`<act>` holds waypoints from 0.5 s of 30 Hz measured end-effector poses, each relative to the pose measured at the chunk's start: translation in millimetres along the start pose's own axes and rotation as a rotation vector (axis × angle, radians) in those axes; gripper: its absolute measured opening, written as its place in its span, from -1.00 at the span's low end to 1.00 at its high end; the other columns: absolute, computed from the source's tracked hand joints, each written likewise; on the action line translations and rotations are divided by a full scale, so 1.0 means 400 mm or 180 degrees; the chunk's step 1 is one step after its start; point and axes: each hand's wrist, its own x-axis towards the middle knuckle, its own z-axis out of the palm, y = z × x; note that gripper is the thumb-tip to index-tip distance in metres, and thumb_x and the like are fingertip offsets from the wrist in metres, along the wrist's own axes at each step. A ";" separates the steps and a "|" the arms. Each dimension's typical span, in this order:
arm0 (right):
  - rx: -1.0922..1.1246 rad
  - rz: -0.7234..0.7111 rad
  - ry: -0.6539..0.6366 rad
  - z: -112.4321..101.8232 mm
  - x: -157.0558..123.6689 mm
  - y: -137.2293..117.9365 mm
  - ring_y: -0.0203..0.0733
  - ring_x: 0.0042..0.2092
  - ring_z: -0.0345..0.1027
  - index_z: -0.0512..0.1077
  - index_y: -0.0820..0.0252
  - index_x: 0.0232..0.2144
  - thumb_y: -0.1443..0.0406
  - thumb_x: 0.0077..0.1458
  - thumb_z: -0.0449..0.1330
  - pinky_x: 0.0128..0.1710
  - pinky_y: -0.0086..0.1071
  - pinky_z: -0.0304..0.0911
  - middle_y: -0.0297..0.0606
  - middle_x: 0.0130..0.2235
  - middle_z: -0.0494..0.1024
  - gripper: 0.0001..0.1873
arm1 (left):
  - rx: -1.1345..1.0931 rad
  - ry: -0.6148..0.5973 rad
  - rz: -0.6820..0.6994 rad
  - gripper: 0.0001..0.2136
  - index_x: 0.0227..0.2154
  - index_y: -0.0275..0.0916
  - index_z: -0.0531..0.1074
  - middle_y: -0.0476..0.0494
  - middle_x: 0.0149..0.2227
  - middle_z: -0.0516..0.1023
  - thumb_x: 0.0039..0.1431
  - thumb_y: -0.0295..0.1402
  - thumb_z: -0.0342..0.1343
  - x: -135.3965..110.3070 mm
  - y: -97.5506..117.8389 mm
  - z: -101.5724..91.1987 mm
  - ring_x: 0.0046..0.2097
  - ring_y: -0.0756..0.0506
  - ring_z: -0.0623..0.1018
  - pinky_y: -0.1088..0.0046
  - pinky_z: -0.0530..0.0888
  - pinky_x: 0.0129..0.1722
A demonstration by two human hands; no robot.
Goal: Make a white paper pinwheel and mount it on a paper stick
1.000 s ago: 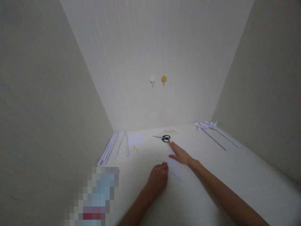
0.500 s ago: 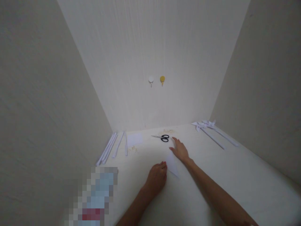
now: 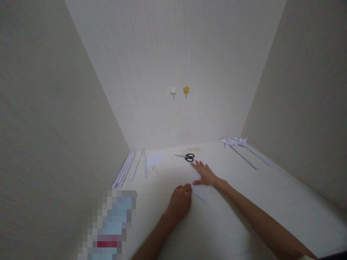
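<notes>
A folded, triangular sheet of white paper lies on the white table between my hands. My left hand is closed at the paper's left edge, its fingers pressed together on it. Across the upper part of the sheet, my right hand lies with its fingers spread. Just beyond the right fingertips are scissors with black handles, their blades pointing left.
Several rolled paper sticks and a square white sheet lie at the left. Paper pinwheels on sticks lie at the far right. Two hooks, one yellow, are on the back wall. A blurred-out object is at lower left.
My right hand has come down and slightly left onto the paper, its fingers spreading over it. My left hand keeps its place at the paper's edge.
</notes>
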 end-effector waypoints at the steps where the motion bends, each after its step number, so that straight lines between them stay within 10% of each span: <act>1: 0.0036 -0.0034 -0.0072 -0.003 -0.008 0.003 0.07 0.21 -0.50 -0.22 0.15 0.17 -0.08 -0.32 0.17 0.10 0.00 -0.39 -0.01 0.22 -0.28 0.08 | 0.0001 -0.0021 -0.0004 -0.67 -0.11 -0.35 0.30 -0.22 -0.03 0.37 0.04 -0.56 -0.17 0.000 0.000 0.000 0.03 -0.06 0.32 0.32 0.21 0.04; 15: 0.0418 -0.0519 -0.0679 -0.013 -0.104 0.042 0.02 0.21 -0.55 -0.40 0.28 0.17 -0.06 -0.46 0.24 0.12 -0.05 -0.49 0.00 0.22 -0.36 0.30 | -0.0024 -0.0012 -0.0014 -0.66 -0.10 -0.38 0.29 -0.25 -0.01 0.35 0.05 -0.56 -0.17 0.003 0.002 0.003 0.04 -0.08 0.32 0.33 0.23 0.03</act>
